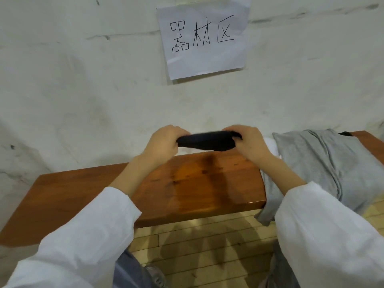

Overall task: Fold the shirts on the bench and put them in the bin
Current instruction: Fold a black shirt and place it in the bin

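A black shirt [207, 141], folded into a thick flat bundle, hangs in the air above the back edge of the wooden bench [197, 183]. My left hand [164, 143] grips its left end and my right hand [249, 143] grips its right end. A grey shirt [324, 165] lies unfolded on the bench's right part and droops over the front edge. A bit of white cloth [271, 145] shows behind my right hand, and a dark scrap [345, 133] peeks out beyond the grey shirt. No bin is in view.
A whitewashed wall [83, 90] rises right behind the bench, with a handwritten paper sign [203, 38] taped to it. Pale wooden floorboards [207, 246] lie below the bench. My knees and a shoe [155, 275] show at the bottom.
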`<move>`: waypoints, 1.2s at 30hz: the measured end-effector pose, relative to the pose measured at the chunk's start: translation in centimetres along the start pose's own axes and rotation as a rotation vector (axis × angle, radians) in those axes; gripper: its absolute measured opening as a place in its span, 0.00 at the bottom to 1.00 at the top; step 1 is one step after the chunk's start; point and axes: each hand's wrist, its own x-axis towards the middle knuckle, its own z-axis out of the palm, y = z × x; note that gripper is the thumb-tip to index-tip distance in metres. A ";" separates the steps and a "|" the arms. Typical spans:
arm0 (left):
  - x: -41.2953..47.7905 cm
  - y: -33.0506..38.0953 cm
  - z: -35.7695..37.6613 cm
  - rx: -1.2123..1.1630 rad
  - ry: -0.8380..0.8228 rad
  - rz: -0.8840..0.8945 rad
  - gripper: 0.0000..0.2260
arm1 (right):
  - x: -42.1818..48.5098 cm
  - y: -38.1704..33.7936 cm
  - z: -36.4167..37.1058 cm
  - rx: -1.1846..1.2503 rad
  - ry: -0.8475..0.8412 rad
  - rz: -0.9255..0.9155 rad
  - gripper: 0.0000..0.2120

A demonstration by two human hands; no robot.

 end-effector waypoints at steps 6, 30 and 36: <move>-8.9 -0.9 10.8 0.290 -0.495 0.131 0.27 | -10.2 6.0 8.1 -0.181 -0.471 0.095 0.24; -0.9 -8.0 16.6 -0.377 -0.044 -0.893 0.19 | 1.1 9.8 13.2 0.046 -0.070 0.553 0.15; -0.9 -6.7 16.3 -0.455 0.345 -0.869 0.04 | 0.9 9.0 14.5 -0.003 0.197 0.411 0.07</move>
